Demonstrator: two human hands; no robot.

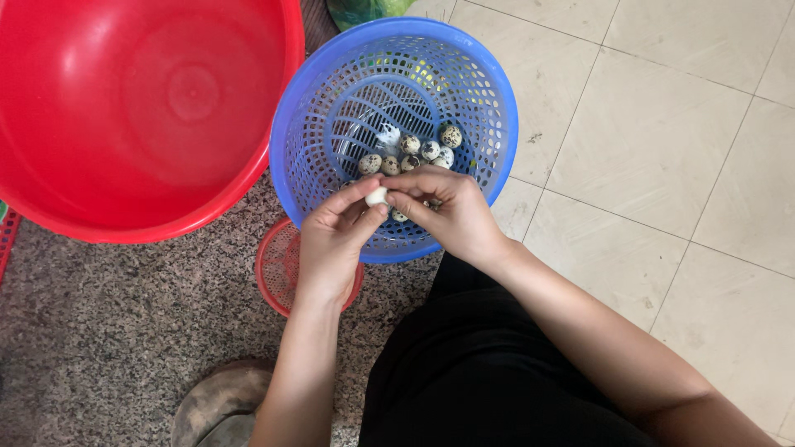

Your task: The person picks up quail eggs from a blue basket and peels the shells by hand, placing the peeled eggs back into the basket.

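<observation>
Black-clad lap (489, 372) closest to the lens, blue basket (497, 108) just beyond it. Left hand (331, 240) and right hand (451, 211) both pinched on one small white egg (377, 196), held over the basket's near rim. Probably slippery, so could pop out and drop among the speckled eggs (410, 153) on the basket's bottom, or squash if pinched harder. Red basin (124, 223) left of the basket, small red strainer (277, 265) tucked under its near edge.
</observation>
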